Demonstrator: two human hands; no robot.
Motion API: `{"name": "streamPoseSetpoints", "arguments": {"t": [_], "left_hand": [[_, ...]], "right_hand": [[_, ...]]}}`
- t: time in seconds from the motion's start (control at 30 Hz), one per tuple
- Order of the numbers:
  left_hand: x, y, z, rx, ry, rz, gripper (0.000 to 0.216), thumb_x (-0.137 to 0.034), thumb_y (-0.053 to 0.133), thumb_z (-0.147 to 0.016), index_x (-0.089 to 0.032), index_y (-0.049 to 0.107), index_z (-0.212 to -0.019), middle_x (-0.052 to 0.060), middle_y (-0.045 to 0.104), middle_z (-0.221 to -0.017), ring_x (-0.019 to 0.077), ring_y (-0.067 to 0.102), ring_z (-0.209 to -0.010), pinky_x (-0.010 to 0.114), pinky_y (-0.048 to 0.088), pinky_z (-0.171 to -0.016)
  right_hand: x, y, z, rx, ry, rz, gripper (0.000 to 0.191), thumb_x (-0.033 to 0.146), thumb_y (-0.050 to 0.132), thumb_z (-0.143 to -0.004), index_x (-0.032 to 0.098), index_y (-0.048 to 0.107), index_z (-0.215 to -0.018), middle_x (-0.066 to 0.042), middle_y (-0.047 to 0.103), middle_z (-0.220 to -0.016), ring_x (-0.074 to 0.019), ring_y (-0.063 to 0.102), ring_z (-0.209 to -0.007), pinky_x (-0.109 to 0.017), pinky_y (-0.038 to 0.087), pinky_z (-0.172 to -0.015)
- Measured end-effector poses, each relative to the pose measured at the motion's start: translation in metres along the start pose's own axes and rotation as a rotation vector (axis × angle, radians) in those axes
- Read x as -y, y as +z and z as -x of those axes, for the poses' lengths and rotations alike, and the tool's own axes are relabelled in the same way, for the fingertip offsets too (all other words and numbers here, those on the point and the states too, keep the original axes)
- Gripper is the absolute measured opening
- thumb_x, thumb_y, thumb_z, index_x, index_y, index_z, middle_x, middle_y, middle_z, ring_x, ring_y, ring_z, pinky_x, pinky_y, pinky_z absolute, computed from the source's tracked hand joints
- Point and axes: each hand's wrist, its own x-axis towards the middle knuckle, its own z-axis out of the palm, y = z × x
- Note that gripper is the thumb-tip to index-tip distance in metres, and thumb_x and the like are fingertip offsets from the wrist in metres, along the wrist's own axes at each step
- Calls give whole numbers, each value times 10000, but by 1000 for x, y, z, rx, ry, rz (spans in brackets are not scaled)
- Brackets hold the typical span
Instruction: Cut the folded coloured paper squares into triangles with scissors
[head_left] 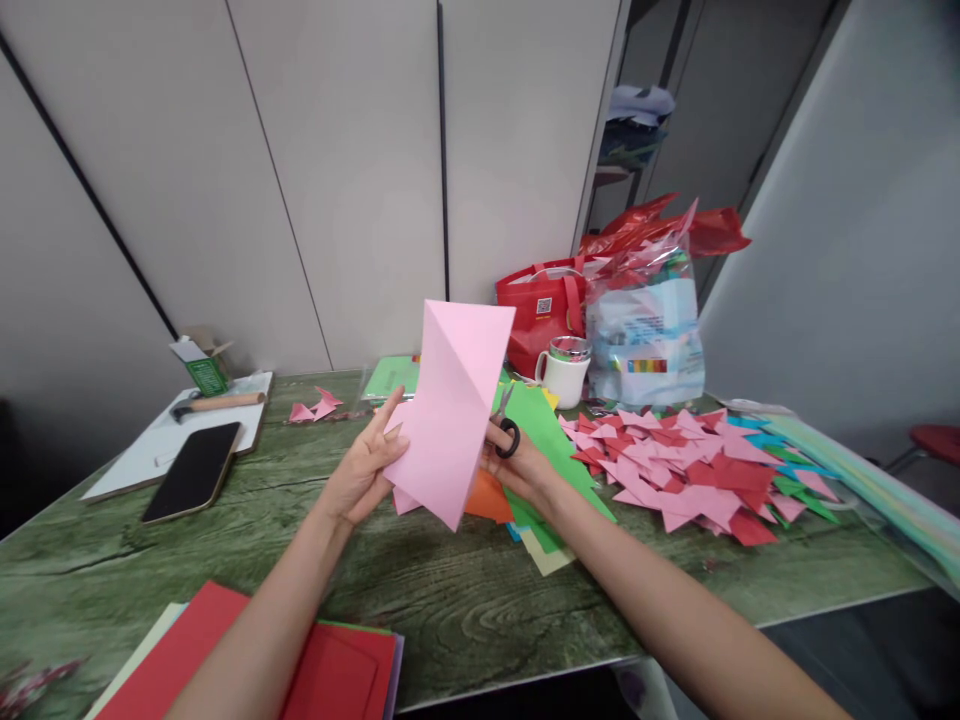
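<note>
A creased sheet of pink paper [454, 410] is held up above the table. My left hand [367, 455] pinches its lower left edge, thumb in front and some fingers partly behind it. At the sheet's right edge, my right hand [521, 465] is closed around small black-handled scissors [508, 437], blades pointing up. Its fingertips are partly hidden by the sheet, so I cannot tell whether they grip the paper too. Below the sheet lie green paper [551, 450] and an orange piece [489, 500].
Pink and red paper stars [690, 470] are heaped on the right, before a white mug [564, 375], a red bag [540, 310] and a plastic bag [649, 340]. At left lie a phone [193, 472] and hammer [217, 402]. Red sheets [341, 675] lie near the front edge.
</note>
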Motion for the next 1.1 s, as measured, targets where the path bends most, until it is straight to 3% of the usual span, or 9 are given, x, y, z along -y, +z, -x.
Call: {"name": "streamPoseSetpoints", "arguments": {"t": [0.1,0.27,0.47,0.57,0.7,0.97,1.1], "left_hand": [[-3,-2,0,30,-17,-24,631,-110,604,-701,-229,360,-1270,80,590,-1113,160,593,-887,208,472,-712],[-4,-11,-1,18,-74,-91,372,-179,647,-675,-133,582,-1039,76,671,-890,130,609,-705,189,475,-624],[-5,-21,-1,-83,-117,-211,220,-253,689,-634,-79,653,-764,79,678,-690,114,587,-581,181,469,-547],[-9,-21,0,-105,-120,-220,245,-258,681,-643,-94,647,-821,96,683,-749,146,609,-620,227,493,-582],[-11,-17,-1,-149,-20,-205,367,-235,683,-640,-148,599,-986,103,664,-931,201,622,-776,309,500,-703],[-9,-28,-9,-356,11,-327,300,-331,710,-582,-95,640,-754,87,686,-684,167,613,-555,250,490,-518],[-9,-30,-8,-292,15,-314,290,-345,687,-611,-104,641,-766,82,688,-697,146,605,-548,231,478,-513]], "right_hand": [[4,0,-2,-163,-118,91,391,259,739,-522,178,566,-863,32,601,-685,-92,544,-563,-208,436,-518],[9,0,-2,-362,-354,360,389,283,738,-504,165,554,-827,68,498,-536,-55,427,-425,-173,312,-387],[11,-3,0,-453,-467,516,385,321,715,-529,165,537,-833,30,561,-604,-69,461,-460,-190,344,-425],[10,-4,-1,-453,-490,557,396,329,715,-528,170,534,-843,30,561,-624,-66,460,-459,-183,343,-415],[12,-5,-2,-402,-496,564,365,316,712,-546,176,529,-830,39,552,-599,-63,443,-448,-174,327,-398],[24,-10,-2,-488,-583,579,360,294,725,-531,170,524,-802,18,567,-609,-93,499,-512,-186,365,-434],[24,-9,-4,-518,-586,486,374,293,728,-524,164,519,-807,23,555,-618,-72,470,-482,-179,352,-422]]}}
